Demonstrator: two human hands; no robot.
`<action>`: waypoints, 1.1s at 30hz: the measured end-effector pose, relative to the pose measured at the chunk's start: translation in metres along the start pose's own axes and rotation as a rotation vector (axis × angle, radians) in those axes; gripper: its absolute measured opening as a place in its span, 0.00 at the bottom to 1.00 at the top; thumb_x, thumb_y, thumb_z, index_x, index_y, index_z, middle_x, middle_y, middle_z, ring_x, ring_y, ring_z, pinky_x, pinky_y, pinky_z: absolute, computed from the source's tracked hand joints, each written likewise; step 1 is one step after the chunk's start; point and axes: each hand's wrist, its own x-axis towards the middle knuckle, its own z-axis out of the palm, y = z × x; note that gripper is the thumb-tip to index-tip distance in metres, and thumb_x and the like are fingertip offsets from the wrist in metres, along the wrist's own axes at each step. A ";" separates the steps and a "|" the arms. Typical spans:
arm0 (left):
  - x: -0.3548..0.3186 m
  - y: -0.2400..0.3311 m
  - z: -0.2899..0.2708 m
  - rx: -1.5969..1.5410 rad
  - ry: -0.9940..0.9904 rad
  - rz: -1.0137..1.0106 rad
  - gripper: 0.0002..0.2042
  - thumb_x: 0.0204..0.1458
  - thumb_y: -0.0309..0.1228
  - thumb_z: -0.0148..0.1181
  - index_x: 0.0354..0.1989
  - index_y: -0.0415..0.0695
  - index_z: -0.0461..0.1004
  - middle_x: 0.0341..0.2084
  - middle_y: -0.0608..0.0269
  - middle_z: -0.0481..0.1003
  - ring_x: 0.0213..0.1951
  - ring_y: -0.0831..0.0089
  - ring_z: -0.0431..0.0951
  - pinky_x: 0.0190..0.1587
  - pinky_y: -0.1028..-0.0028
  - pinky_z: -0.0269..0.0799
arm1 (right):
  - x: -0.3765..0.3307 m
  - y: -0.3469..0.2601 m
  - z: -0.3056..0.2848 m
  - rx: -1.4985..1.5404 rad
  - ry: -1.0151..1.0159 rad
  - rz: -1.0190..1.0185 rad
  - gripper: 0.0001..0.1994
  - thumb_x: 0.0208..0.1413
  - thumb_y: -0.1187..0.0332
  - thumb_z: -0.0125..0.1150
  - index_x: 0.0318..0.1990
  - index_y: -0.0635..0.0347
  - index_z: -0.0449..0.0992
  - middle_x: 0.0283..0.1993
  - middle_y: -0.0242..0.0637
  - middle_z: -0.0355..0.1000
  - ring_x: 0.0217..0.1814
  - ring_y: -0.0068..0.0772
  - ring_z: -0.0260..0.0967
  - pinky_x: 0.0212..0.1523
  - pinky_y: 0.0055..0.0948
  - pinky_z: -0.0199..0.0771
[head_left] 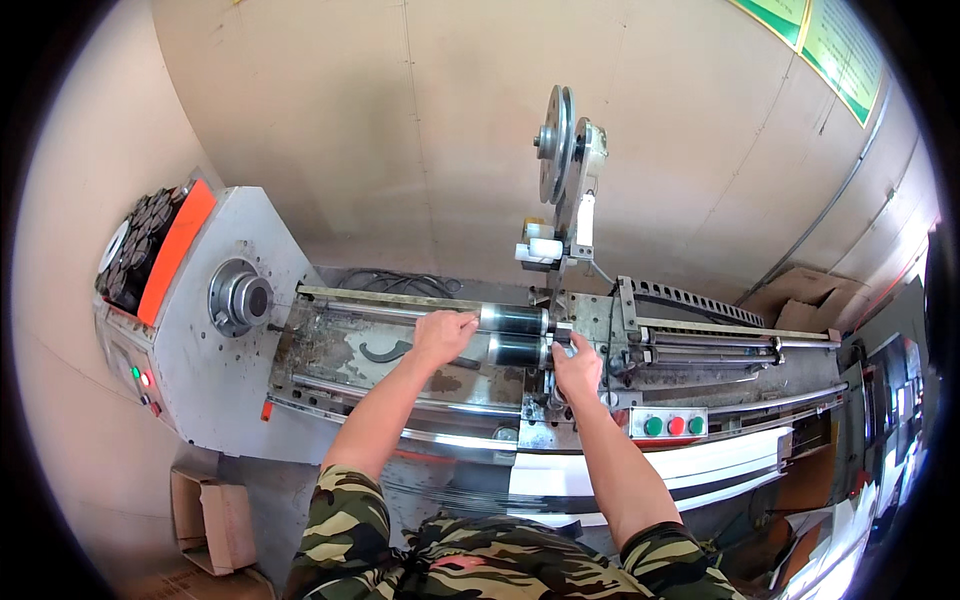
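Note:
Two short dark cylinders with silver ends, the upper cylinder point(515, 319) and the lower cylinder point(516, 350), lie side by side on a long machine bed. My left hand point(443, 338) is closed, its fingertips at the left end of the upper cylinder; whatever they hold is hidden. On the other side, my right hand point(578, 370) pinches with thumb and forefinger at the right ends of the cylinders, by a small dark block point(563, 330). What sits between those fingers is too small to make out. A dark hook spanner point(385, 353) lies on the bed beyond my left forearm.
A grey headstock with a round chuck point(241, 298) stands at the left. Behind the cylinders rises a post with a grooved wheel point(557, 145). A button box point(668, 425) is by my right forearm. Cardboard boxes point(228, 525) stand on the floor at lower left.

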 end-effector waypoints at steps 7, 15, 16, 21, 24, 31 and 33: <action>0.003 -0.001 -0.001 0.055 -0.069 -0.026 0.16 0.60 0.49 0.52 0.50 0.63 0.82 0.35 0.59 0.82 0.41 0.54 0.81 0.43 0.56 0.75 | 0.003 0.008 0.009 -0.029 0.014 -0.014 0.26 0.53 0.54 0.67 0.57 0.56 0.77 0.52 0.55 0.77 0.57 0.56 0.74 0.59 0.43 0.71; 0.002 -0.001 0.001 0.025 -0.042 -0.005 0.15 0.59 0.48 0.54 0.47 0.60 0.83 0.34 0.56 0.82 0.40 0.53 0.81 0.41 0.54 0.75 | 0.004 0.013 0.012 -0.040 0.055 -0.052 0.26 0.52 0.55 0.67 0.56 0.58 0.77 0.48 0.55 0.78 0.53 0.57 0.76 0.57 0.44 0.72; 0.002 -0.002 0.002 0.020 -0.048 -0.014 0.15 0.59 0.48 0.54 0.46 0.60 0.83 0.34 0.56 0.82 0.40 0.52 0.81 0.41 0.54 0.75 | 0.004 0.013 0.012 -0.041 0.058 -0.054 0.26 0.52 0.55 0.67 0.56 0.58 0.77 0.48 0.55 0.78 0.53 0.57 0.76 0.57 0.44 0.72; 0.002 -0.001 0.003 -0.011 -0.042 -0.014 0.15 0.59 0.47 0.52 0.43 0.58 0.83 0.34 0.53 0.82 0.39 0.50 0.81 0.42 0.53 0.75 | 0.004 0.009 0.009 -0.054 0.006 0.018 0.26 0.53 0.54 0.67 0.57 0.56 0.78 0.54 0.54 0.77 0.58 0.55 0.74 0.60 0.42 0.71; 0.004 -0.005 0.007 0.006 -0.059 -0.029 0.15 0.59 0.48 0.53 0.46 0.61 0.83 0.36 0.56 0.82 0.41 0.53 0.81 0.42 0.54 0.75 | 0.004 0.009 0.010 -0.062 0.012 0.020 0.25 0.53 0.55 0.67 0.57 0.56 0.78 0.53 0.54 0.77 0.58 0.55 0.74 0.60 0.42 0.71; 0.006 -0.011 0.016 -0.006 -0.052 0.001 0.16 0.59 0.47 0.52 0.48 0.61 0.83 0.37 0.56 0.82 0.41 0.53 0.81 0.43 0.55 0.75 | 0.004 0.012 0.011 -0.052 0.022 0.008 0.25 0.53 0.55 0.67 0.56 0.57 0.78 0.53 0.54 0.77 0.58 0.55 0.74 0.60 0.42 0.71; 0.006 -0.010 0.017 -0.026 -0.029 0.007 0.16 0.59 0.47 0.53 0.49 0.60 0.83 0.37 0.53 0.82 0.41 0.51 0.81 0.44 0.54 0.76 | 0.005 0.013 0.011 -0.048 0.027 0.007 0.25 0.53 0.56 0.67 0.56 0.57 0.78 0.53 0.54 0.77 0.58 0.55 0.74 0.60 0.42 0.71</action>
